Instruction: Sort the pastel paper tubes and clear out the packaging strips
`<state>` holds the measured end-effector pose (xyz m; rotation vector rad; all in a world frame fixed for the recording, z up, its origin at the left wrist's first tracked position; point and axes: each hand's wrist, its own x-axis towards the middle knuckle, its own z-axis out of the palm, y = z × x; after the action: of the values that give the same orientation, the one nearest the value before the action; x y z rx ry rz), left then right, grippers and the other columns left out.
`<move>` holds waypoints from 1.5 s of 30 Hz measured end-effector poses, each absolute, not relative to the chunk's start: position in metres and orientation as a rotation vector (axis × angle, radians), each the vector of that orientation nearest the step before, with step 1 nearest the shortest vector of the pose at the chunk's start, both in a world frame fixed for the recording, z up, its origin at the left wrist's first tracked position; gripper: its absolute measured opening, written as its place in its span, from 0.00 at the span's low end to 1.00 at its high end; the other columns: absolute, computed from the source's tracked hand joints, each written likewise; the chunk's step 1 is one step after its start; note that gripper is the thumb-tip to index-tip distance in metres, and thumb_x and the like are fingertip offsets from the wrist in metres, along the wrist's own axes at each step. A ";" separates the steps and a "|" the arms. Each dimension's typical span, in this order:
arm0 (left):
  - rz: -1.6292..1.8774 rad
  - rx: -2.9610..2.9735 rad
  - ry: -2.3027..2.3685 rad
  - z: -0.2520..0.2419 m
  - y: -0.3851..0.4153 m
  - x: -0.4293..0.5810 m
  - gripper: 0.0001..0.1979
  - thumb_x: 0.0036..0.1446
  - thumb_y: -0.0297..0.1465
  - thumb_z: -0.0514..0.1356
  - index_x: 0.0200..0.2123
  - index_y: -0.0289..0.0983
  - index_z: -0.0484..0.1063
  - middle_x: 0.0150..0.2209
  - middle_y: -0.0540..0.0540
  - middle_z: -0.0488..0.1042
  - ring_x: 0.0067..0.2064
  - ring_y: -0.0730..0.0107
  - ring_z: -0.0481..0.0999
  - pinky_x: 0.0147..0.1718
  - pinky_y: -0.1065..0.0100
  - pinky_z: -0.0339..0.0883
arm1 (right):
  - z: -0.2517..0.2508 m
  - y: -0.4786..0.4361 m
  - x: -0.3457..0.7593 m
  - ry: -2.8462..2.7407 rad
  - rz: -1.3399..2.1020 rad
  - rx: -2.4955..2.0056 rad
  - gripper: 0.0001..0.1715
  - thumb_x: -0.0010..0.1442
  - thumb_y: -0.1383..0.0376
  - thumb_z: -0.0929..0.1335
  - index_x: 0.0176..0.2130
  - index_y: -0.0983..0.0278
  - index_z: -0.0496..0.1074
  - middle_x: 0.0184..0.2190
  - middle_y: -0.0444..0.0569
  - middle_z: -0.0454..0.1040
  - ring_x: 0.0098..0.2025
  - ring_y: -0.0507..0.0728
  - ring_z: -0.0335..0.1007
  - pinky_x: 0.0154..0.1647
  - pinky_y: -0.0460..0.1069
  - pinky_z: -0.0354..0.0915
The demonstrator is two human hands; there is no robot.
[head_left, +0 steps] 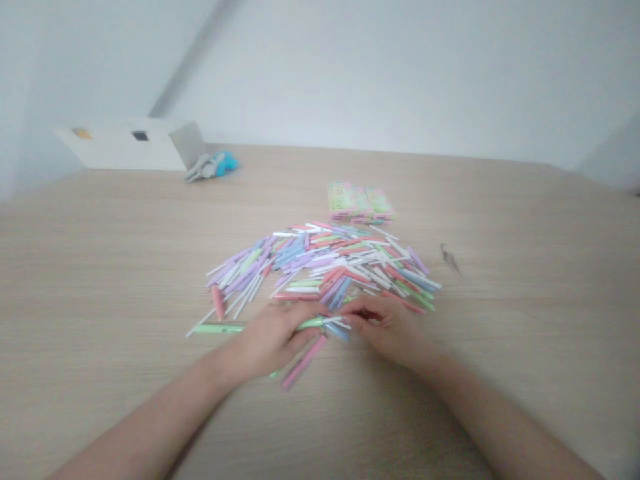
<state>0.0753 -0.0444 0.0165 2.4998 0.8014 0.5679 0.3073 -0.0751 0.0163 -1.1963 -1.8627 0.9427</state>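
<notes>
A wide heap of slim pastel sticks (300,257), in purple, red, green, blue and white, lies spread on the table, many with thin white stems. At its near edge, my left hand (280,333) is closed around a green stick (311,323) with a white end pointing right. My right hand (387,327) has its thumb and fingertips pinched at the white ends beside it; blur hides exactly what they grip. A blue stick (338,331) shows between the hands. Below my left hand a pink stick (304,362) slants down. Another green stick (217,329) extends to the left of that hand.
Behind the heap stands a stack of pink and green printed packets (360,203). Small dark scissors or tweezers (450,259) lie at right. A white box (130,147) and a grey and blue crumpled item (213,165) sit back left, near the wall (380,73).
</notes>
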 end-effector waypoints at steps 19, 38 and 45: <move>0.733 2.092 0.831 0.021 -0.039 0.067 0.11 0.60 0.31 0.57 0.46 0.36 0.72 0.44 0.43 0.75 0.45 0.66 0.75 0.44 0.66 0.69 | 0.008 -0.056 0.329 -0.846 1.245 -1.003 0.11 0.47 0.61 0.76 0.28 0.63 0.73 0.20 0.40 0.70 0.20 0.46 0.62 0.19 0.41 0.58; 0.809 2.026 0.841 0.014 -0.046 0.073 0.11 0.56 0.34 0.62 0.41 0.35 0.72 0.43 0.41 0.76 0.47 0.61 0.76 0.47 0.62 0.69 | 0.017 -0.067 0.311 -0.871 1.602 -0.985 0.20 0.51 0.53 0.73 0.25 0.65 0.68 0.18 0.40 0.68 0.16 0.44 0.57 0.15 0.40 0.51; 0.839 1.906 0.872 0.012 -0.049 0.078 0.10 0.56 0.35 0.62 0.37 0.35 0.70 0.41 0.40 0.76 0.45 0.63 0.76 0.45 0.63 0.69 | 0.017 -0.071 0.303 -0.962 1.659 -1.052 0.17 0.55 0.54 0.71 0.29 0.65 0.69 0.17 0.39 0.68 0.14 0.43 0.47 0.14 0.41 0.41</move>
<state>0.0784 -0.0488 0.0123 1.9057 0.8717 0.8389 0.3026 -0.0710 0.0165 -1.0520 -0.9616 1.6585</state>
